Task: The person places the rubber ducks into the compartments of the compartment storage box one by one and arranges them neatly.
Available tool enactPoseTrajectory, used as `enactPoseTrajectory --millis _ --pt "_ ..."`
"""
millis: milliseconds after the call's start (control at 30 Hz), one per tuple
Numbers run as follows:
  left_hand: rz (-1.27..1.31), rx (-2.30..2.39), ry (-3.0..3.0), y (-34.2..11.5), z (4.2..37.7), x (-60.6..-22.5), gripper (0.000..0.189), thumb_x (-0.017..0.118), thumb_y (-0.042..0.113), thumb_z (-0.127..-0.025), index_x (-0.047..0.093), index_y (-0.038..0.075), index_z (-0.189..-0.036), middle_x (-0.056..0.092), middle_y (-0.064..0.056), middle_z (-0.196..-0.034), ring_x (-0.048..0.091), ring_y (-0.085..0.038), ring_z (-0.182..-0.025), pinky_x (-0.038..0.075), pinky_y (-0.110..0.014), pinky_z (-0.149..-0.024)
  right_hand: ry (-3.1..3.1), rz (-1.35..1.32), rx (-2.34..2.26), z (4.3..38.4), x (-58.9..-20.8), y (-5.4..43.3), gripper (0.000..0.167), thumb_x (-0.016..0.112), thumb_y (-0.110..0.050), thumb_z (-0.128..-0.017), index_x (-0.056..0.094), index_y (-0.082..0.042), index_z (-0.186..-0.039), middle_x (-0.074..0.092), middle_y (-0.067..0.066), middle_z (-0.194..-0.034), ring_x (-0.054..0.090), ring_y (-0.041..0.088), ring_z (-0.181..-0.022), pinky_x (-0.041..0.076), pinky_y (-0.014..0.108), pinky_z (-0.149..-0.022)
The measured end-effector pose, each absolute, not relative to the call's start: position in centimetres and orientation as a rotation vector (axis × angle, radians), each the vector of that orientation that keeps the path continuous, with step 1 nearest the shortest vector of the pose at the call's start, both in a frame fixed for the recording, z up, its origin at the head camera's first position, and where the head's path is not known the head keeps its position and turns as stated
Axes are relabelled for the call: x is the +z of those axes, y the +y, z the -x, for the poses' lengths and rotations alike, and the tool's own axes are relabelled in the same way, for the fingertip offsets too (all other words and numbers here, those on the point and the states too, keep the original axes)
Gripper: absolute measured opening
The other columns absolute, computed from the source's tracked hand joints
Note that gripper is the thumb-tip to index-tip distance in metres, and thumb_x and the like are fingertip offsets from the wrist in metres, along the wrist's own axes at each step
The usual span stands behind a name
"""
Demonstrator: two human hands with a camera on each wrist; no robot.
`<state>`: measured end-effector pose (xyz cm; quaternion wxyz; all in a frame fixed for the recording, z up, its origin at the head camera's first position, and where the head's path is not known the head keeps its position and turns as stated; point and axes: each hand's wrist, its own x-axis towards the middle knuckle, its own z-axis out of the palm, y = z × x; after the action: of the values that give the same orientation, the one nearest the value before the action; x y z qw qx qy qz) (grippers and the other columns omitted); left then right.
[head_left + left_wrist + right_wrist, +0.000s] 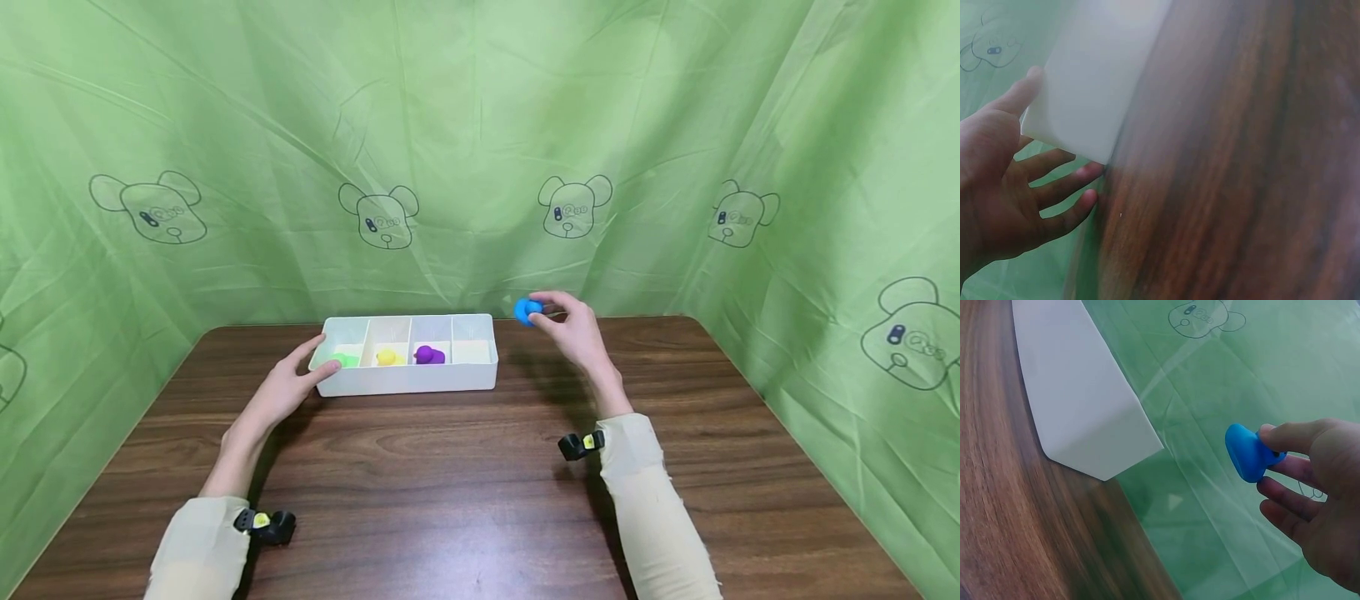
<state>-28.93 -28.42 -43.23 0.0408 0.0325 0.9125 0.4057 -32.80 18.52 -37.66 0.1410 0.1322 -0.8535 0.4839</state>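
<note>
Raised beyond the right end of a white divided box (408, 381), my right hand (577, 333) pinches a blue toy duck (528, 312) between thumb and fingers. In the right wrist view, the duck (1246, 454) is held away from the box, its far side facing the box's corner. My left hand (288, 383) is at the box's left end, thumb at the front rim and fingers spread along the end wall. Within the box sit a green toy (345, 360) in the leftmost compartment, a yellow duck (386, 357), then a purple duck (430, 355). The rightmost compartment holds nothing.
The box stands near the back edge of a dark wood-grain table (420, 467). Green curtains (480, 125) printed with animal-head outlines hang behind and at both sides. A small black camera is strapped to each wrist, over the pale sleeves (648, 492).
</note>
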Motion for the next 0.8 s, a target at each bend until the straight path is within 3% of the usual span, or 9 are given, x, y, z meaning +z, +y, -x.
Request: enactPoseTrajectory --millis 800 --pt "-0.1 1.243 2.789 -28.7 29.2 -43.4 0.087 0.055 0.064 -0.094 0.017 0.024 -0.161 0.016 -0.02 -0.165 0.012 -0.046 -0.151 0.016 -0.07 -0.115 -2.511 -0.546 1.314 32.6 -38.4 15.0 0.031 0.075 -0.017 -0.09 0.071 -0.015 -0.12 0.07 0.005 -0.117 0.069 0.023 -0.097 0.058 0.038 -0.085"
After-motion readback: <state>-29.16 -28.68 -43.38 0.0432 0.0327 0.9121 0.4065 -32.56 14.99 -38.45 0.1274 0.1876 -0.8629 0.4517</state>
